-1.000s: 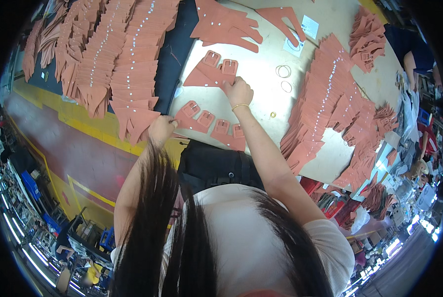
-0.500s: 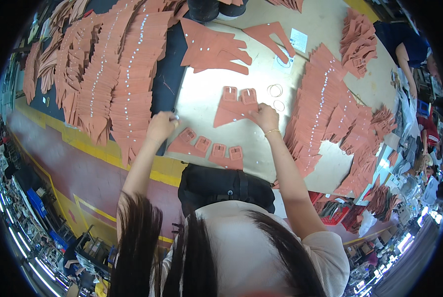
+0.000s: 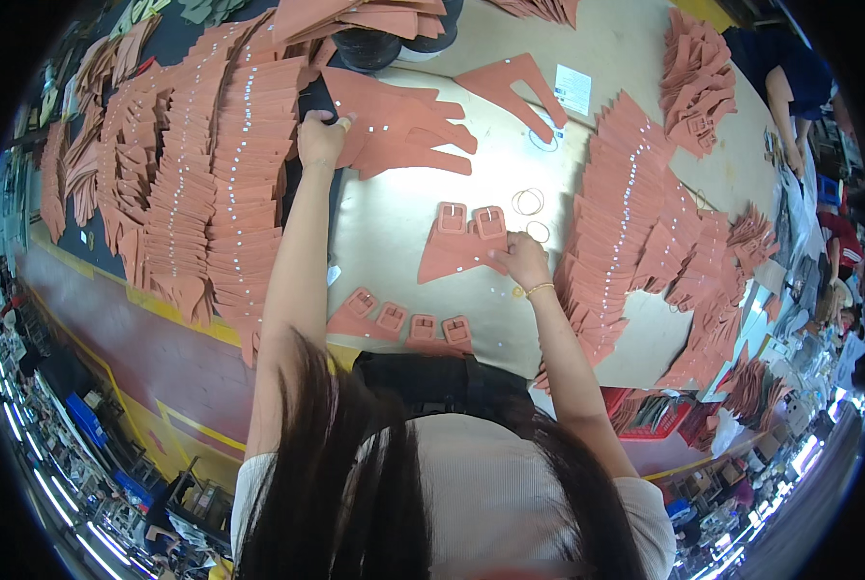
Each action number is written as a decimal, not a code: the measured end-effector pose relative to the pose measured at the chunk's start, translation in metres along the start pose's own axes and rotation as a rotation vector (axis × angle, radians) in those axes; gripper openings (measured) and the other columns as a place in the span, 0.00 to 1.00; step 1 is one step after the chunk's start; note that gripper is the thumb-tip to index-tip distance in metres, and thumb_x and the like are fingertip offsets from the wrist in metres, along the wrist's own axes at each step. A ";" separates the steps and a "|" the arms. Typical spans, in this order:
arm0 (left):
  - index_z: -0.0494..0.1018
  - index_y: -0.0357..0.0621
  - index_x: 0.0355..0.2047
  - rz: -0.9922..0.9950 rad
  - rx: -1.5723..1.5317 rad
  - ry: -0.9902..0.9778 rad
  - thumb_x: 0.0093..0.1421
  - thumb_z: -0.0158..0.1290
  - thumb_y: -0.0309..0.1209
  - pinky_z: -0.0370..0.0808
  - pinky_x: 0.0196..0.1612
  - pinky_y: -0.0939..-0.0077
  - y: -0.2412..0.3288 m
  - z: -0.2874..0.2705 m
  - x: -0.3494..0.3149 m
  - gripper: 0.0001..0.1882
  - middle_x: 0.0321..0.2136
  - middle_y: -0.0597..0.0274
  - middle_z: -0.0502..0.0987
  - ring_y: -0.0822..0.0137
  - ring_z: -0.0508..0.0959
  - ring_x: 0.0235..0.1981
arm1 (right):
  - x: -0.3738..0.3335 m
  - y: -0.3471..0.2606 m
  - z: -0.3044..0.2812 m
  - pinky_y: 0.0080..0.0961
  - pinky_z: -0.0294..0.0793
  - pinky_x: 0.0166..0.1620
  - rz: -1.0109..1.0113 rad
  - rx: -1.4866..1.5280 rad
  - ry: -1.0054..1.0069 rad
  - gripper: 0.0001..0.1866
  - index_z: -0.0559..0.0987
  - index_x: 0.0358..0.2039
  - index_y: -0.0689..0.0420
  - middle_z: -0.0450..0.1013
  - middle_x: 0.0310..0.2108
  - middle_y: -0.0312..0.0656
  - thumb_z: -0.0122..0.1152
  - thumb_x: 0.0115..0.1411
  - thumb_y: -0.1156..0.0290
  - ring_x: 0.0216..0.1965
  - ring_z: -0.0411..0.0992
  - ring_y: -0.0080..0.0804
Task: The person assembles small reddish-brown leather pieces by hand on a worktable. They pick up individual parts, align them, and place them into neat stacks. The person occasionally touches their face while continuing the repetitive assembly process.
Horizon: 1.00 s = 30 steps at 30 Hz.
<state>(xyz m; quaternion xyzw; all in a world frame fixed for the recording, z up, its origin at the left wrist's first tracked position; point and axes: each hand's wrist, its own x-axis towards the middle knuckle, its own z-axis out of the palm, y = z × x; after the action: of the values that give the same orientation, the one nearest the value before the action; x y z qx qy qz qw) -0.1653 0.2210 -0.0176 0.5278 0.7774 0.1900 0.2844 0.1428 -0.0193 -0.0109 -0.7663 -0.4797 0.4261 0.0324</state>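
My left hand [image 3: 321,140] reaches far forward, beside the left edge of flat salmon cut pieces [image 3: 394,121] with finger-like strips. Its fingers are curled around a small dark spot I cannot make out. Nearer, my right hand [image 3: 525,261] pinches the right corner of a salmon strap piece [image 3: 452,256] lying on the pale table [image 3: 384,237]. Two covered square buckles [image 3: 489,223] are at that piece's far end. Close to the front edge lie two more salmon pieces with buckles [image 3: 425,329].
Fanned rows of salmon pieces [image 3: 249,155] cover the dark left surface; another row [image 3: 621,213] runs along the right. Rubber bands [image 3: 528,202] and a white paper slip [image 3: 573,89] lie between. Black round objects [image 3: 366,48] stand at the back. Another person's arm [image 3: 780,106] shows at far right.
My left hand has moved forward from beside the front buckled pieces to the far cut pieces. My right hand stays on the same strap piece. The whole view has shifted slightly.
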 end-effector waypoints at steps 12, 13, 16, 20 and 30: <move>0.68 0.38 0.34 0.463 0.063 0.055 0.53 0.54 0.29 0.72 0.34 0.70 0.080 -0.082 -0.065 0.11 0.27 0.51 0.77 0.61 0.77 0.28 | -0.016 -0.008 -0.001 0.34 0.70 0.38 -0.020 0.139 0.065 0.14 0.76 0.25 0.61 0.75 0.29 0.45 0.67 0.46 0.64 0.30 0.74 0.42; 0.68 0.39 0.34 0.503 0.061 0.083 0.54 0.54 0.28 0.72 0.33 0.71 0.084 -0.098 -0.073 0.09 0.28 0.53 0.78 0.65 0.77 0.28 | -0.018 -0.009 0.000 0.31 0.71 0.37 0.008 0.186 0.065 0.13 0.76 0.26 0.61 0.76 0.29 0.46 0.67 0.46 0.66 0.30 0.74 0.42; 0.68 0.41 0.43 0.409 -0.248 0.004 0.61 0.53 0.26 0.68 0.34 0.82 0.093 -0.136 -0.093 0.11 0.30 0.63 0.77 0.80 0.70 0.30 | -0.019 -0.012 0.006 0.27 0.73 0.36 0.064 0.632 0.095 0.13 0.74 0.34 0.66 0.77 0.33 0.45 0.65 0.50 0.73 0.31 0.75 0.33; 0.69 0.36 0.46 0.246 -0.466 -0.229 0.60 0.54 0.26 0.65 0.34 0.87 0.089 -0.163 -0.110 0.14 0.24 0.75 0.72 0.85 0.67 0.26 | -0.007 -0.004 -0.002 0.24 0.74 0.41 -0.088 0.448 -0.017 0.16 0.73 0.44 0.64 0.78 0.38 0.45 0.59 0.53 0.80 0.37 0.77 0.29; 0.70 0.40 0.46 -0.042 -0.393 -0.880 0.60 0.56 0.29 0.66 0.45 0.83 0.000 0.024 -0.168 0.15 0.37 0.68 0.74 0.77 0.70 0.37 | 0.016 0.007 -0.050 0.31 0.74 0.45 -0.217 0.309 0.227 0.16 0.76 0.46 0.59 0.77 0.39 0.49 0.56 0.56 0.75 0.40 0.76 0.41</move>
<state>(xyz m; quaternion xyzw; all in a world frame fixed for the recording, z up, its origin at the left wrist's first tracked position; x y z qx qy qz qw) -0.1032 0.0651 0.0046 0.4786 0.5432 0.0863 0.6844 0.1848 0.0074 0.0083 -0.7391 -0.4818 0.3997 0.2488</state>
